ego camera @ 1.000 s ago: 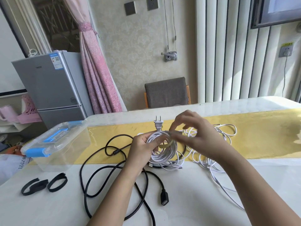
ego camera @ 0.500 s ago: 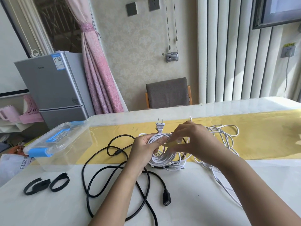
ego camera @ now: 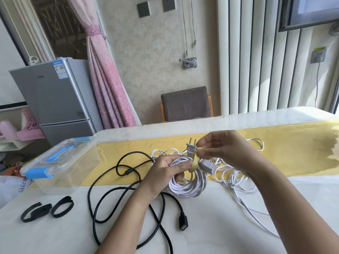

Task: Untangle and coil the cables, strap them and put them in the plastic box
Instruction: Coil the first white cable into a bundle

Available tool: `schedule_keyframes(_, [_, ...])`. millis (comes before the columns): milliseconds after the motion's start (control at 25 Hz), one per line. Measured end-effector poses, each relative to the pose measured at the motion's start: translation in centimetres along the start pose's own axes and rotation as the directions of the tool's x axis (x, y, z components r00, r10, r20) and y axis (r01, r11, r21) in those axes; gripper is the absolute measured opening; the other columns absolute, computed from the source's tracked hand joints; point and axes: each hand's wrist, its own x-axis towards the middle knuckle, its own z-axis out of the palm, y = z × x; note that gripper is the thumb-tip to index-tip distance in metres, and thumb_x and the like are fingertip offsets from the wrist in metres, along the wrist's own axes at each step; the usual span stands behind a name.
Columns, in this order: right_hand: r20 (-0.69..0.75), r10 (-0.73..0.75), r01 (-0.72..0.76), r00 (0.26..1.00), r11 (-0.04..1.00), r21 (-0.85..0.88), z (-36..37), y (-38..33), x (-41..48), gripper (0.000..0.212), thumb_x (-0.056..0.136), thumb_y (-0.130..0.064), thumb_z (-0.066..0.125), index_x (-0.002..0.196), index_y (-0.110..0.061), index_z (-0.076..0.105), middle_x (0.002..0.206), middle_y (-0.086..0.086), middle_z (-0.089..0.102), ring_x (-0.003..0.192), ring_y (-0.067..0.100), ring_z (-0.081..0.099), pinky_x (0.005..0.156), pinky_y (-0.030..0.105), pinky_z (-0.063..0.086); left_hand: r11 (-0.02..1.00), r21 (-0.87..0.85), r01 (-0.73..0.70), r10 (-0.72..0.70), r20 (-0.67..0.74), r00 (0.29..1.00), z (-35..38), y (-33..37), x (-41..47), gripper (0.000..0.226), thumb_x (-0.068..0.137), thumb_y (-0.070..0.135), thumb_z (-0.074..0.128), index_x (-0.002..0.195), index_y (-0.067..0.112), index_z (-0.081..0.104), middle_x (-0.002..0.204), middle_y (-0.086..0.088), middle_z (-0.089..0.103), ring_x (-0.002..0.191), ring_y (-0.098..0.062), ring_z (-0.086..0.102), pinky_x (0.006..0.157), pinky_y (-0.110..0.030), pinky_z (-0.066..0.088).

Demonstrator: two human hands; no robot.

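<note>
At the lower left of the frame two black straps lie on the counter. Just above them stands the plastic box, with its lid on and the blue latches down. Right of the box a black cable sprawls in loose loops, neither coiled nor strapped.

At centre the left hand grips a white coil held above the counter. Its fingers are curled round the bundle and the thumb presses on a yellow strap wrapped over the top of the coil. The plug sticks up just above the strap.

The right hand pinches the strap's free end between thumb and forefinger, right beside the plug. Behind it, toward the right, more white cable lies tangled on the counter.

The step in hand looks to be strapping the first coil. The next move probably calls for pulling the strap snug and fastening it while the left hand keeps the loops together. The box must then be opened before the coil can go in. The black cable and the loose white cable are yet to be done.
</note>
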Motion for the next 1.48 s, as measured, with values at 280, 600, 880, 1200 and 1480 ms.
schedule_keyframes(280, [-0.049,0.056,-0.057,0.997,0.998,-0.011,0.3,0.5,0.0,0.012,0.068,-0.006,0.080,0.068,-0.012,0.070,0.073,0.006,0.071,0.068,0.011,0.063,0.070,0.017,0.049,0.999,0.009,-0.031,0.031,0.039,0.999,0.1,0.4,-0.2,0.020,0.077,0.039,0.067,0.061,0.027,0.068,0.052,0.005,0.045,0.049,-0.007,0.040,0.052,-0.016,0.034])
schedule_keyframes(600, [0.113,0.059,-0.071,0.992,0.992,0.105,0.5,0.5,-0.1,0.007,0.075,0.001,0.072,0.079,-0.001,0.066,0.073,0.007,0.068,0.068,0.011,0.062,0.066,0.016,0.050,0.998,-0.048,-0.031,0.035,0.102,0.994,-0.5,0.1,-0.1,0.022,0.073,0.041,0.069,0.072,0.019,0.070,0.057,-0.001,0.044,0.055,-0.012,0.039,0.055,-0.021,0.033])
schedule_keyframes(880, [-0.006,0.003,-0.004,1.000,0.996,-0.092,0.8,0.6,0.1,0.006,0.078,-0.005,0.074,0.076,-0.005,0.068,0.075,0.004,0.073,0.072,0.011,0.066,0.073,0.024,0.049,0.994,0.014,-0.112,0.112,-0.031,0.993,0.2,0.3,-0.1,0.016,0.078,0.021,0.069,0.092,0.011,0.070,0.067,0.010,0.065,0.059,-0.005,0.056,0.058,-0.013,0.041])
schedule_keyframes(1200, [0.067,-0.026,0.038,0.997,0.983,-0.177,0.6,0.6,0.1,0.012,0.075,-0.006,0.076,0.070,-0.014,0.070,0.092,0.005,0.073,0.087,0.008,0.067,0.078,0.016,0.049,0.978,0.147,-0.150,0.152,-0.001,0.988,0.7,0.4,-0.2,0.009,0.080,0.023,0.066,0.086,0.020,0.071,0.079,0.009,0.070,0.078,-0.006,0.063,0.076,-0.018,0.046])
schedule_keyframes(1480, [-0.062,0.019,-0.024,0.998,0.997,-0.074,0.8,0.9,0.3,0.008,0.073,-0.010,0.078,0.076,-0.006,0.072,0.073,0.011,0.071,0.066,0.013,0.058,0.066,0.024,0.045,0.974,0.073,-0.215,0.218,-0.039,0.975,1.1,0.7,-0.4,0.007,0.081,0.017,0.065,0.086,0.020,0.067,0.074,0.016,0.067,0.074,0.000,0.062,0.071,-0.011,0.044])
